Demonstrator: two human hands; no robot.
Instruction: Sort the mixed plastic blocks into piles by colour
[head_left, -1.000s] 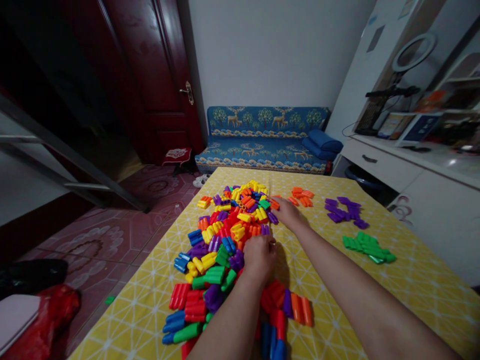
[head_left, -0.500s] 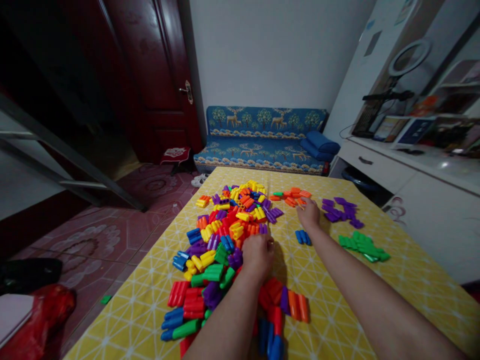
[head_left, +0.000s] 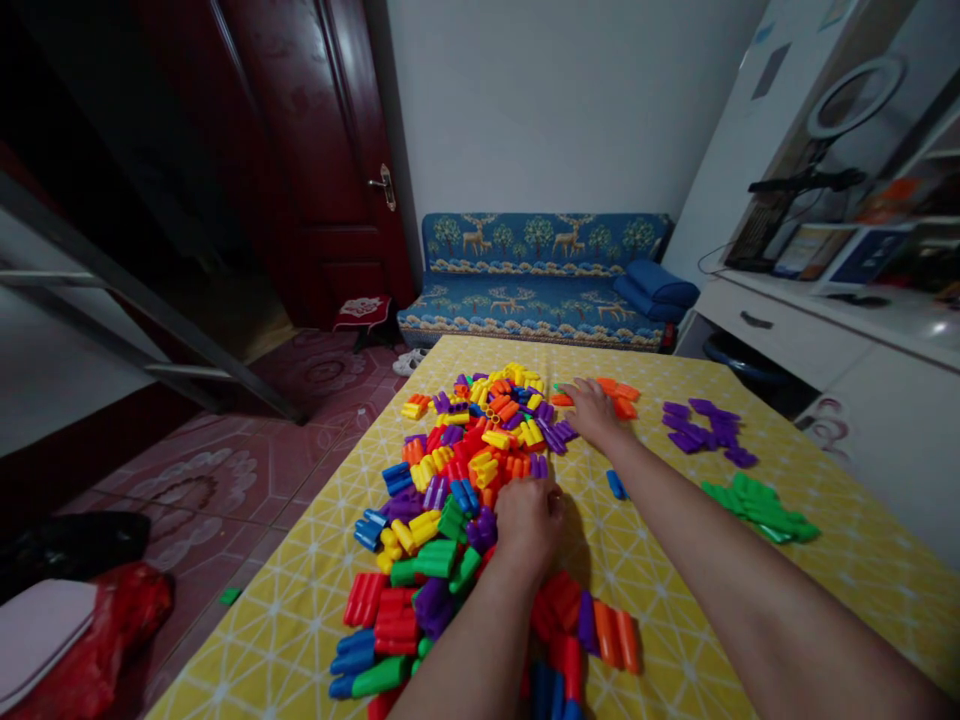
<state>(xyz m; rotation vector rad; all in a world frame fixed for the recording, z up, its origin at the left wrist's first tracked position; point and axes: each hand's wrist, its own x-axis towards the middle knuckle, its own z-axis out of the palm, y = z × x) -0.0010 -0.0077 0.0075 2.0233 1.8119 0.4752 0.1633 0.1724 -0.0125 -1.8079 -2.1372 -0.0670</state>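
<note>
A long heap of colourful bullet-shaped plastic building blocks (head_left: 450, 465) runs along the left half of the table. My left hand (head_left: 529, 520) rests at the heap's right side, fingers curled in; whatever they hold is hidden. My right hand (head_left: 596, 408) reaches farther out with its fingers extended, partly over the orange blocks (head_left: 621, 392). Its fingertips are beside a small green block (head_left: 559, 387); I cannot tell if they touch it. Some blue blocks (head_left: 616, 485) lie under my right forearm, partly covered.
Purple blocks (head_left: 705, 430) and green blocks (head_left: 761, 508) form separate groups on the right of the yellow tablecloth (head_left: 660, 620). Beyond the table is a blue patterned sofa (head_left: 517, 300). A white cabinet (head_left: 847, 370) stands at the right, a metal ladder (head_left: 150, 290) at the left.
My right hand has moved left from the right part of the orange blocks to the green block, its fingers now stretched out. My left hand stays curled by the heap. The view has shifted slightly.
</note>
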